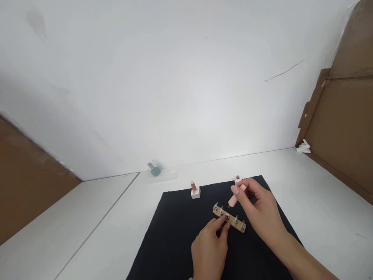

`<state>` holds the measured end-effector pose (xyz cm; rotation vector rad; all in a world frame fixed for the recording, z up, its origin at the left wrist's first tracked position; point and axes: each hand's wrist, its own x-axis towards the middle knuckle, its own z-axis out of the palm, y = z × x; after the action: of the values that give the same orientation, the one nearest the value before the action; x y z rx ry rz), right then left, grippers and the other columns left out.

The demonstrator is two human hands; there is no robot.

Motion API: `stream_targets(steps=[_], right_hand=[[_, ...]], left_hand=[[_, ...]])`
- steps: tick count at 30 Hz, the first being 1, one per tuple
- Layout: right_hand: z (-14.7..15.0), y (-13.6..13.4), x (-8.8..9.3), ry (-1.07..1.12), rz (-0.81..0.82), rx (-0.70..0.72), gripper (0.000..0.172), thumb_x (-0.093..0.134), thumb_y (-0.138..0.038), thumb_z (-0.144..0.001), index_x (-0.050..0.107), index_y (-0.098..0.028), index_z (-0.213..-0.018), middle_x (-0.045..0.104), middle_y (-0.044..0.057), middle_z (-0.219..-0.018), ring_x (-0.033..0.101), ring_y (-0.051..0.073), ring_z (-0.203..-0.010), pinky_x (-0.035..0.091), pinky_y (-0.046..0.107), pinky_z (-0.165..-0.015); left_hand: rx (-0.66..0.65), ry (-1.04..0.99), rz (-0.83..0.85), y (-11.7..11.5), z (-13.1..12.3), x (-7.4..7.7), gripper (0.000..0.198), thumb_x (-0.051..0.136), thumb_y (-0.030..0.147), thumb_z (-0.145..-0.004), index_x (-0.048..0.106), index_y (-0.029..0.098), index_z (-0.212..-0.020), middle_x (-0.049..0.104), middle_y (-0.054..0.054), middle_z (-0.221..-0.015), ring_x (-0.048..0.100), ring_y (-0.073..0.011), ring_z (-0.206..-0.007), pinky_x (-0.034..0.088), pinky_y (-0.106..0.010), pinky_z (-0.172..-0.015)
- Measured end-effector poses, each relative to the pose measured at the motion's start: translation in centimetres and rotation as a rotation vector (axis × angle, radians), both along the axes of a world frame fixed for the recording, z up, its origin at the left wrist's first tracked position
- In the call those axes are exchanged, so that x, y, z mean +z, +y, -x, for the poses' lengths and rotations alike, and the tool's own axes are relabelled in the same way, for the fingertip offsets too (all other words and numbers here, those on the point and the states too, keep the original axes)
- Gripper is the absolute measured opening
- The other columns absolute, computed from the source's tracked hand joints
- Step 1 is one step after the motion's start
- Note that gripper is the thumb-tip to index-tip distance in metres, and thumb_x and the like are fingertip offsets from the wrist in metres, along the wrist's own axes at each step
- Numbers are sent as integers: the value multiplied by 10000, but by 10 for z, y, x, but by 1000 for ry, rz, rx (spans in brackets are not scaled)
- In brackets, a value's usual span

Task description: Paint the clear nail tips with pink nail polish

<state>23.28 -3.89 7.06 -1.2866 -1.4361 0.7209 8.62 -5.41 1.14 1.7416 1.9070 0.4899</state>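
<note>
The left hand (208, 251) pinches a wooden strip (229, 220) carrying a row of upright bolts (236, 219), positioned over a black cloth (175, 249). The right hand (259, 206) grips a peach cylindrical peg (235, 198) between thumb and fingers, just above the strip. A second peach peg (193, 186) stands upright on a white square block (195, 193).

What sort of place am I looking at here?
Probably a makeshift tabletop work booth rather than an ordinary room: white panel walls, brown cardboard sheets at the side, and a black cloth laid on a white tabletop under a small bolted wooden strip.
</note>
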Motion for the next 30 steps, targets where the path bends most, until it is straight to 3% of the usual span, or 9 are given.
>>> stream_targets(steps=[6, 11, 30], right_hand=[[0, 0, 0, 22, -2, 9, 278, 573, -462, -998, 621, -253, -821, 760, -11, -750, 727, 197, -834, 532, 300, -826], [0, -2, 1, 12, -5, 12, 282, 574, -455, -995, 611, -251, -805, 755, -9, -741, 717, 193, -788, 537, 307, -805], [-1, -2, 1, 39, 0, 4, 291, 574, -486, -997, 619, -254, -829, 765, 2, -755, 696, 198, -803, 520, 294, -715]], left_hand=[[21, -33, -32, 0, -1, -2, 231, 675, 160, -970, 830, 323, -1024, 853, 50, -1066, 790, -212, -978, 500, -249, -748], [52, -65, -36, 1, -3, 0, 238, 680, 141, -959, 831, 324, -946, 861, 61, -1002, 794, -198, -929, 496, -239, -731], [98, -145, -29, 0, -2, 0, 189, 662, 153, -941, 822, 253, -935, 865, 7, -949, 794, -222, -910, 507, -266, -749]])
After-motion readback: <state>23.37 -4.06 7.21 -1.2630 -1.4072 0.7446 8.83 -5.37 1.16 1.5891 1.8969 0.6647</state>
